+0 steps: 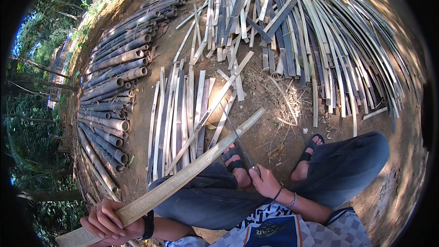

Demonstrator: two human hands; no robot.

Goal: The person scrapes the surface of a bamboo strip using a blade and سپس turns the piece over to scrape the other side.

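My left hand (pixel 109 222) grips a long pale bamboo strip (pixel 183 177) near its lower end. The strip slants up to the right across my left thigh, its far tip past my left foot. In my right hand (pixel 265 182), near the middle between my knees, is the handle of a long thin knife (pixel 240 140). Its blade points up and left and crosses the strip's upper part; whether the two touch I cannot tell. Just beyond, another pale strip (pixel 224 89) lies slanted over a small pile of split strips (pixel 184 110).
Round bamboo poles (pixel 109 82) lie stacked at the left. A wide heap of split bamboo strips (pixel 329 41) spreads over the ground at the far middle and right. Curly shavings (pixel 288 98) litter the soil before my sandalled feet (pixel 236 164). Trees (pixel 36 164) stand at the left edge.
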